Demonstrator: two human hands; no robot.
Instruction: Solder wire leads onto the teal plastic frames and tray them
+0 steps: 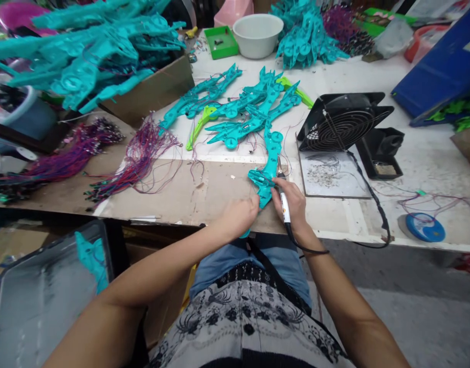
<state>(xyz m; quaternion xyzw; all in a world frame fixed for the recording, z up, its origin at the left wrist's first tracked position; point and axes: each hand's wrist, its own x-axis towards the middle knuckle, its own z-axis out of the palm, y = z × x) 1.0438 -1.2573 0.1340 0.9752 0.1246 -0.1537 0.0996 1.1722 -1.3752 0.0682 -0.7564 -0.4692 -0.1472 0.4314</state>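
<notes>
A teal plastic part [272, 153] lies at the table's front edge, its long end pointing away from me. My left hand [240, 214] is closed on its near end, fingers curled round the plastic. In my right hand [292, 202] is a soldering iron [285, 207] with a white handle and a black cord that runs down past my wrist. Its dark front end and metal tip [280, 166] point away, beside the part. My right fingers also rest close against the part's edge. Further teal parts [235, 110] lie just beyond, with lime-green pieces [199, 126] among them.
Bundles of thin red and purple wires [138, 158] lie at left, near a cardboard box [158, 87] heaped with teal parts. A black fan [344, 122] and soldering iron stand [382, 153] are at right, with a blue round tin [425, 227]. A grey bin [46, 301] stands below left.
</notes>
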